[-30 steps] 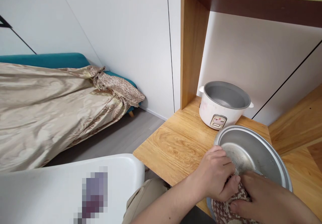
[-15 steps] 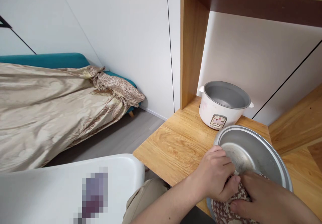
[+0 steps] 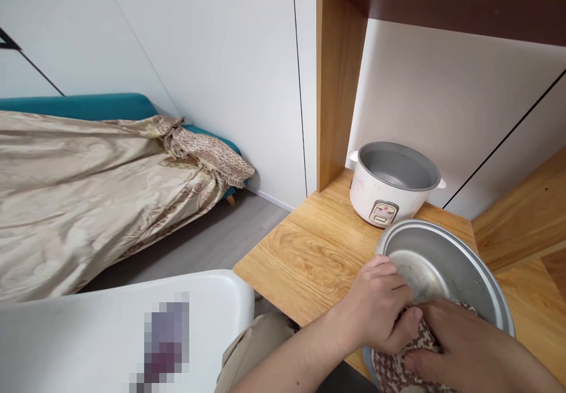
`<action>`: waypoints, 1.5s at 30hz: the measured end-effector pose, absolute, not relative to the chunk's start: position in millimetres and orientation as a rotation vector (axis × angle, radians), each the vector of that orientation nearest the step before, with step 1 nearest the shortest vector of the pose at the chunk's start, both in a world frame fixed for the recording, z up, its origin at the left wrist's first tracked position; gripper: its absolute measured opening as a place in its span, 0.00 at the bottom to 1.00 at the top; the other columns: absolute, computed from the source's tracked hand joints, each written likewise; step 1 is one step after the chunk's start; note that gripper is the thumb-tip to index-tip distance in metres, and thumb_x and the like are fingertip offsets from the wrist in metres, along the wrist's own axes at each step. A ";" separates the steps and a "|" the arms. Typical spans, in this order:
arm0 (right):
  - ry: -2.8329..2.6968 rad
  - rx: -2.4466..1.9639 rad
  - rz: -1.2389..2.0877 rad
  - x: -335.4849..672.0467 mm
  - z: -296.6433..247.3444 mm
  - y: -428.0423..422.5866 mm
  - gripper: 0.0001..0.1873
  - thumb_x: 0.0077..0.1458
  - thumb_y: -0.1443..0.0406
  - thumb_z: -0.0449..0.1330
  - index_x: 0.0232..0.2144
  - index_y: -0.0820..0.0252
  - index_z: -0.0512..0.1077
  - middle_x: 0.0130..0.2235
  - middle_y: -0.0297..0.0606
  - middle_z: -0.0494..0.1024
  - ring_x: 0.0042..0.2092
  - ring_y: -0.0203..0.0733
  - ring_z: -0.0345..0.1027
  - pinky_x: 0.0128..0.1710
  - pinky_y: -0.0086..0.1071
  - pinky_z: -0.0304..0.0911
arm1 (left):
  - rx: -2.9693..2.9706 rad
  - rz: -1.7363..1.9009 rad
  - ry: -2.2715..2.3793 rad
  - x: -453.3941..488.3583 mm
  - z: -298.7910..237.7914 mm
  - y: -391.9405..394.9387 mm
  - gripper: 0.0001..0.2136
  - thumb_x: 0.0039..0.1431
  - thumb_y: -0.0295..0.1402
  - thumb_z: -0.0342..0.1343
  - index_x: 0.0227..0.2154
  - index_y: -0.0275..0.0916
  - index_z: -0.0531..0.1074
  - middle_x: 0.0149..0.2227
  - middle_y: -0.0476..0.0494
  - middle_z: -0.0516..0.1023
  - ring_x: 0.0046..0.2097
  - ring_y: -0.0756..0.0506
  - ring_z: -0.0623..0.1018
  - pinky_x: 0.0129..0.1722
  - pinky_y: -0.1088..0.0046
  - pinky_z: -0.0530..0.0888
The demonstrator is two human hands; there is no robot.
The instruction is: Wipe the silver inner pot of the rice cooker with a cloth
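Your left hand (image 3: 380,310) grips the pot (image 3: 442,275) rim, your right hand (image 3: 464,352) presses the cloth (image 3: 398,363); overhanging the tabletop (image 3: 305,251), the pot could slip.

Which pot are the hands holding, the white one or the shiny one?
The shiny metal pot nearest the camera. The left hand grips its rim and the right hand presses a patterned cloth on it. The white rice cooker stands untouched behind.

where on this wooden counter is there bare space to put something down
The wooden counter is bare left of the rice cooker, out to its front corner. It is crowded at the right front, where the left hand and right hand hold a patterned cloth in the metal pot.
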State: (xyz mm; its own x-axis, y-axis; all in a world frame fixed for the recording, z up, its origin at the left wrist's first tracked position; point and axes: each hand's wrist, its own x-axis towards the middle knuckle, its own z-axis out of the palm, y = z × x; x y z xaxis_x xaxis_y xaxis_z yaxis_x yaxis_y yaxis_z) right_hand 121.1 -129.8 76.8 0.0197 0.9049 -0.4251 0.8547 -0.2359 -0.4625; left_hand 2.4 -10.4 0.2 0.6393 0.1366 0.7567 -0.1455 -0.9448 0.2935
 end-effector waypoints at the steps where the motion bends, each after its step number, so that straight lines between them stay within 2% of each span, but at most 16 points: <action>1: -1.895 -2.185 1.034 122.0 75.6 -130.6 0.10 0.54 0.56 0.58 0.32 0.55 0.71 0.35 0.32 0.78 0.35 0.42 0.69 0.31 0.33 0.53 | 2.527 1.218 -0.009 2.6 0.4 -10.4 0.11 0.52 0.35 0.45 0.18 0.39 0.56 0.18 0.50 0.61 0.25 0.51 0.57 0.32 0.67 0.61; 5: -1.902 -2.197 1.081 124.0 75.0 -132.5 0.13 0.55 0.54 0.57 0.27 0.57 0.70 0.32 0.34 0.78 0.35 0.43 0.69 0.28 0.32 0.52 | 2.553 1.197 -0.002 2.6 1.3 -10.4 0.11 0.52 0.35 0.45 0.18 0.39 0.55 0.18 0.50 0.61 0.25 0.51 0.58 0.32 0.66 0.61; 10: -1.902 -2.213 1.012 122.7 79.4 -132.8 0.11 0.55 0.55 0.57 0.32 0.56 0.72 0.37 0.37 0.78 0.40 0.47 0.70 0.32 0.34 0.55 | 2.555 1.196 0.000 2.1 1.9 -10.2 0.11 0.53 0.35 0.45 0.18 0.39 0.56 0.18 0.50 0.61 0.25 0.51 0.58 0.32 0.66 0.61; 16: -1.885 -2.189 1.001 120.0 80.8 -130.0 0.08 0.54 0.57 0.59 0.33 0.52 0.72 0.36 0.30 0.78 0.37 0.42 0.70 0.33 0.34 0.53 | 2.545 1.194 -0.003 1.6 1.2 -10.1 0.11 0.53 0.36 0.45 0.18 0.39 0.57 0.18 0.49 0.61 0.25 0.50 0.57 0.32 0.66 0.60; 21: -1.851 -2.186 1.026 117.1 83.4 -126.7 0.07 0.53 0.58 0.59 0.29 0.54 0.70 0.33 0.28 0.78 0.35 0.40 0.70 0.30 0.33 0.52 | 2.545 1.202 -0.006 1.2 1.2 -10.2 0.12 0.54 0.36 0.44 0.18 0.39 0.57 0.18 0.49 0.61 0.25 0.50 0.57 0.32 0.67 0.59; 26: -1.853 -2.211 1.056 120.4 78.8 -129.1 0.10 0.54 0.56 0.58 0.31 0.55 0.72 0.34 0.32 0.79 0.36 0.43 0.71 0.31 0.34 0.52 | 2.534 1.215 -0.006 1.9 1.5 -10.3 0.11 0.53 0.36 0.45 0.18 0.39 0.56 0.18 0.50 0.61 0.25 0.50 0.57 0.32 0.67 0.60; 34: -1.870 -2.229 1.073 122.1 78.3 -131.3 0.13 0.55 0.54 0.57 0.29 0.57 0.71 0.32 0.33 0.78 0.35 0.43 0.69 0.29 0.33 0.51 | 2.582 1.167 0.008 2.0 1.4 -10.6 0.11 0.53 0.35 0.44 0.18 0.39 0.56 0.18 0.49 0.61 0.25 0.50 0.59 0.32 0.66 0.61; 39: -1.847 -2.295 1.087 119.3 85.7 -129.6 0.15 0.55 0.53 0.56 0.35 0.58 0.73 0.39 0.40 0.79 0.41 0.49 0.71 0.30 0.34 0.54 | 2.550 1.202 -0.016 2.4 2.7 -10.2 0.11 0.53 0.35 0.45 0.18 0.39 0.56 0.18 0.50 0.61 0.25 0.51 0.57 0.32 0.66 0.61; 45: -1.934 -2.257 0.973 121.0 80.0 -132.2 0.15 0.57 0.52 0.54 0.32 0.55 0.72 0.38 0.37 0.79 0.40 0.48 0.70 0.34 0.36 0.54 | 2.507 1.273 -0.021 2.6 3.0 -10.4 0.11 0.53 0.35 0.45 0.18 0.38 0.56 0.17 0.50 0.60 0.25 0.51 0.56 0.32 0.68 0.60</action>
